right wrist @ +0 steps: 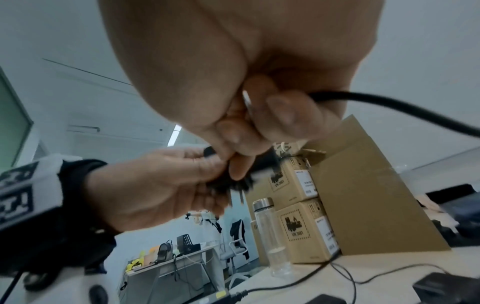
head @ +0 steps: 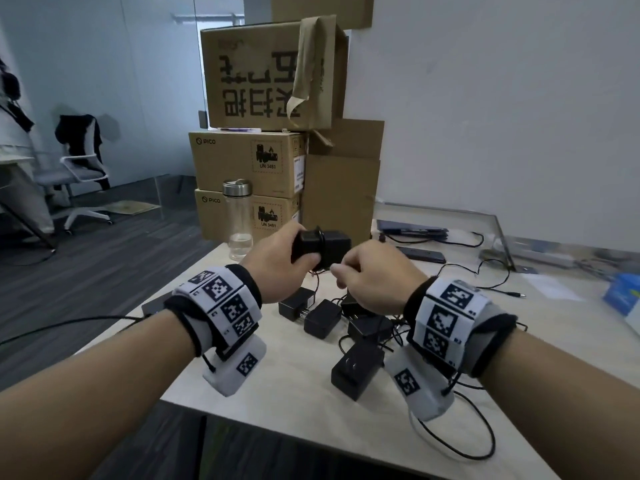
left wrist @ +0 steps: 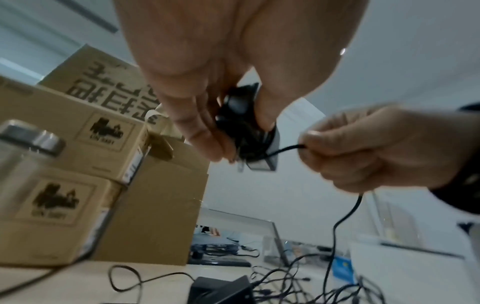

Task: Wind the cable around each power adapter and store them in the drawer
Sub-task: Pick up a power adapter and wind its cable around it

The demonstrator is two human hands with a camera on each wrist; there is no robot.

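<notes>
My left hand [head: 277, 261] grips a black power adapter [head: 325, 245] held up above the table, with cable turns around its body [left wrist: 249, 142]. My right hand [head: 367, 275] sits just right of it and pinches the adapter's thin black cable [left wrist: 285, 148]; the slack [left wrist: 337, 226] hangs from that fist down to the table. Several more black adapters [head: 322, 318] with tangled cables lie on the table [head: 277, 393] below my hands. No drawer is in view.
A clear bottle with a steel cap [head: 238, 220] stands at the table's far left corner. Stacked cardboard boxes [head: 249, 164] rise behind it. A dark flat device [head: 412, 231], loose cables and a blue box [head: 623, 299] lie to the right. An office chair [head: 81, 168] stands on the left.
</notes>
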